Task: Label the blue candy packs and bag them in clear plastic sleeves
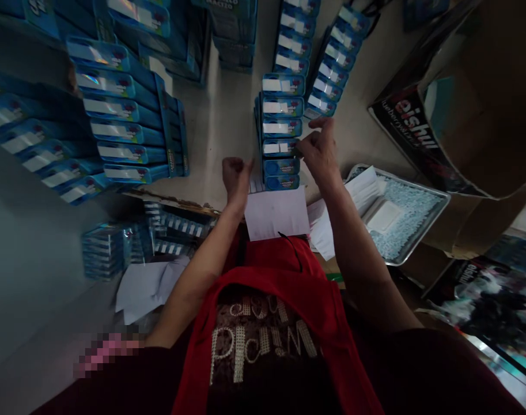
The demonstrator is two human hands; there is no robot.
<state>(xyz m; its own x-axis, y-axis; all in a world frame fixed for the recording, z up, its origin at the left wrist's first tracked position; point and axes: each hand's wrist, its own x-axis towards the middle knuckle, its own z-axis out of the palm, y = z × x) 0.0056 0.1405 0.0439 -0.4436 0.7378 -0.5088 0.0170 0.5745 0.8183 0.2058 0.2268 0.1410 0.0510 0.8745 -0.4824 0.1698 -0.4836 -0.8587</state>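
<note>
A short column of blue boxes (282, 127) stands on the table in front of me. White strips lie across the ends of the upper boxes, while the lowest two show bare blue ends with print. My right hand (322, 151) is at the right side of this column, its fingertips pinched at the end of a box with a white strip; what they hold is too small to make out. To the left of the lower boxes, my left hand (235, 180) is closed with curled fingers, and its contents are hidden. A white paper sheet (276, 213) lies below the column, near my lap.
Stacks of blue boxes (120, 109) line the left side, with two more rows (334, 63) behind. At right are a metal tray (445, 202) of pale blue bits, a white block (382, 215), paper slips (362, 187) and an open carton (412, 124). The table edge (171, 199) is worn.
</note>
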